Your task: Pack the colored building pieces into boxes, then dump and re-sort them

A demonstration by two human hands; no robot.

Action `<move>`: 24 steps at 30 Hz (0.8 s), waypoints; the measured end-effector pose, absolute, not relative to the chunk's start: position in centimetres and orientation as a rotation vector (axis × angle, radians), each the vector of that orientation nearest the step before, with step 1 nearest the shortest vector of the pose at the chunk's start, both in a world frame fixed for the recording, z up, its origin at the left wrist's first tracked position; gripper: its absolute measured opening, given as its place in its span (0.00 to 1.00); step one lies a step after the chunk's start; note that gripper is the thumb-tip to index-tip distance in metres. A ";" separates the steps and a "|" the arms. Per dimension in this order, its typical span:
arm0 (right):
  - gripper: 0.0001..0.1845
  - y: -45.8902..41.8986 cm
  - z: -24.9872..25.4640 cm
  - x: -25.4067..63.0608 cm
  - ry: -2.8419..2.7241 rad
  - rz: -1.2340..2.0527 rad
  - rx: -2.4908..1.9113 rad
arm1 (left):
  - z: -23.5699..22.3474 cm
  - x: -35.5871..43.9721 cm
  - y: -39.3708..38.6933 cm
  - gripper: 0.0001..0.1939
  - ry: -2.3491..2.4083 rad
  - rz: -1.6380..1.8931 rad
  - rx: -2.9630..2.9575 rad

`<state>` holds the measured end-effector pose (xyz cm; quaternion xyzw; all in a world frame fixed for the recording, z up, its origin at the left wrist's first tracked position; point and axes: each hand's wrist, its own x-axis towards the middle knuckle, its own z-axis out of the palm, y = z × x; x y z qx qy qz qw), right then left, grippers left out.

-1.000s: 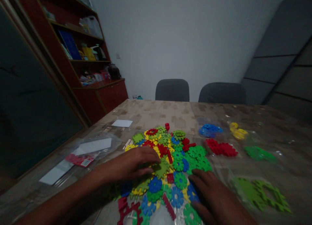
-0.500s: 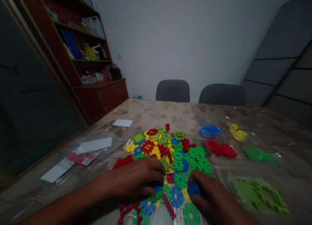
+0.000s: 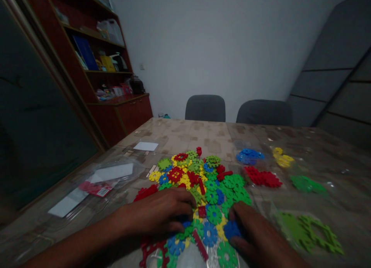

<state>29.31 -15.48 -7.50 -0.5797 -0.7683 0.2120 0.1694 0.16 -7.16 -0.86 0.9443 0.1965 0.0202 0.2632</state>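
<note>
A pile of flat plastic interlocking pieces (image 3: 195, 173), notched discs and squares in red, yellow, green and blue, covers the middle of the table. Over its near left side, my left hand (image 3: 164, 208) has curled fingers with blue plastic showing between them and the thumb; most of that piece is hidden. At the pile's right edge, my right hand (image 3: 252, 229) grips a blue notched disc (image 3: 232, 230) between thumb and fingers. Between my hands lie a blue disc (image 3: 210, 234), a green disc (image 3: 213, 214) and a thin red toothed strip (image 3: 199, 245).
To the right lie separate groups: blue pieces (image 3: 251, 156), yellow pieces (image 3: 283, 158), red pieces (image 3: 263, 177), green pieces (image 3: 307, 183) and light-green pieces (image 3: 311, 231) on clear plastic. Clear bags with white cards (image 3: 111, 173) lie left. Two grey chairs (image 3: 205, 108) stand beyond the table.
My right hand has shifted slightly to the right and nearer me with the blue disc, away from the green disc. My left hand has barely moved.
</note>
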 end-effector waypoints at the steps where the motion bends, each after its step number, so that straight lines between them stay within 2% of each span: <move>1: 0.12 -15.4 -6.9 28.9 -2.179 0.621 -1.652 | -0.9 0.2 -7.1 0.11 0.525 0.041 2.560; 5: 0.07 -15.2 -5.7 27.2 -2.182 0.768 -1.577 | -1.0 0.2 -7.2 0.11 0.522 0.071 2.561; 7: 0.08 -15.1 -6.0 26.5 -2.213 0.835 -1.480 | -1.0 0.2 -7.2 0.09 0.520 0.091 2.559; 12: 0.26 -15.0 -7.2 25.8 -2.259 0.901 -1.379 | -1.1 0.1 -7.2 0.10 0.515 0.084 2.569; 15: 0.30 -15.0 -6.9 25.3 -2.264 0.865 -1.450 | -1.2 0.1 -7.2 0.10 0.510 0.067 2.571; 19: 0.24 -14.9 -6.4 24.5 -2.239 0.789 -1.621 | -1.1 0.1 -7.2 0.09 0.487 0.095 2.559; 24: 0.11 -14.8 -6.7 24.8 -2.255 0.712 -1.518 | -1.1 0.0 -7.2 0.09 0.515 0.065 2.563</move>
